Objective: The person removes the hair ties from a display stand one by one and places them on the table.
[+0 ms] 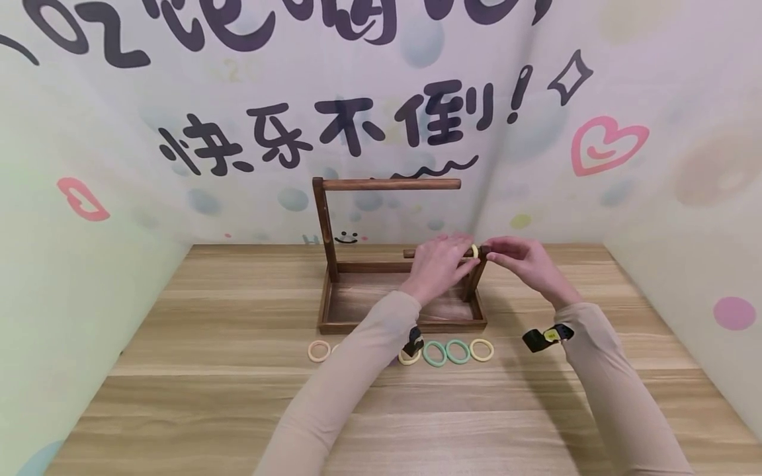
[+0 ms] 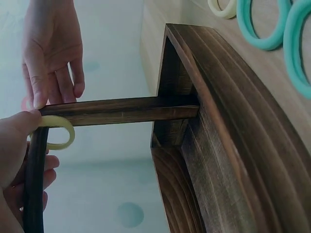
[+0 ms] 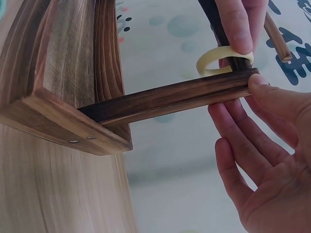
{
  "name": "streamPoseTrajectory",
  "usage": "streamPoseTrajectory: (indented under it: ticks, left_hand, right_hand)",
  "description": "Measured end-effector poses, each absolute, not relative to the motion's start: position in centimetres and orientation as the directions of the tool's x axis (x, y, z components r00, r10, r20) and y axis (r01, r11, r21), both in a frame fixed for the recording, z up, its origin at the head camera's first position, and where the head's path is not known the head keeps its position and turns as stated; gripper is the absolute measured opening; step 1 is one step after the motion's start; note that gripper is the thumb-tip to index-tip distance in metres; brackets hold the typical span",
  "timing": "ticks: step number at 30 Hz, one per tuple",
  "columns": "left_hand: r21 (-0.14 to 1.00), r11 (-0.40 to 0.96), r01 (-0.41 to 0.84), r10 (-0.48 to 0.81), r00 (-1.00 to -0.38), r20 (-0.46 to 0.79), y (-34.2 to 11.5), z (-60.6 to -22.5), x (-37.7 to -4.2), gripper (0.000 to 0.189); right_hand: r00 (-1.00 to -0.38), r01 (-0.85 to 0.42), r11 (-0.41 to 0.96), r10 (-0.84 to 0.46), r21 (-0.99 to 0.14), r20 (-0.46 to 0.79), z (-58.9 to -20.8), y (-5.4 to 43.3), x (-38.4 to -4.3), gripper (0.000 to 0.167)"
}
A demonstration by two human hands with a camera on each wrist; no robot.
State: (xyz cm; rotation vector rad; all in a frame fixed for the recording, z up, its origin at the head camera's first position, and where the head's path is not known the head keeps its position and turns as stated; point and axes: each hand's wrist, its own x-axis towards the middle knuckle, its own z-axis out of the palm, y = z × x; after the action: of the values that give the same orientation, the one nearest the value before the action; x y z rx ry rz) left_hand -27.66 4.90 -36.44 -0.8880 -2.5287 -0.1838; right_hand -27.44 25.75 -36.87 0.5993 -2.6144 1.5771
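A dark wooden stand (image 1: 411, 326) has a shallow tray base, a tall left post with a long upper bar, and a shorter right post (image 3: 180, 101) carrying a lower rod (image 2: 36, 179). A pale yellow ring (image 3: 206, 58) hangs around that rod, close against the right post. My left hand (image 1: 437, 266) reaches over the rod and pinches the ring, its thumb on the ring's edge. From the other side, my right hand (image 1: 532, 266) holds the top of the right post between thumb and fingers. The left hand partly hides the rod in the head view.
In front of the tray lies a row of rings on the wood-grain table (image 1: 452, 423): an orange ring (image 1: 319, 342), green rings (image 1: 458, 341) and yellow ones (image 1: 482, 340). My left forearm covers part of the row. The upper bar (image 1: 393, 184) juts out above my hands. A printed curtain hangs behind.
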Motion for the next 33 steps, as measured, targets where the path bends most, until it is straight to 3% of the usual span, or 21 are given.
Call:
streamPoseTrajectory:
  ticks: [20, 33]
  left_hand:
    - [0.205, 0.681, 0.703, 0.527, -0.664, 0.531, 2.0, -36.2, -27.9, 0.023]
    - [0.373, 0.643, 0.669, 0.444, -0.722, 0.53, -0.5, -37.1, -28.2, 0.028]
  right_hand:
    - [-0.924, -0.345, 0.395, -0.305, -0.851, 0.232, -37.0, 25.8, -27.5, 0.033]
    - [-0.924, -0.348, 0.397, -0.298, -0.849, 0.24, -37.1, 25.8, -27.4, 0.033]
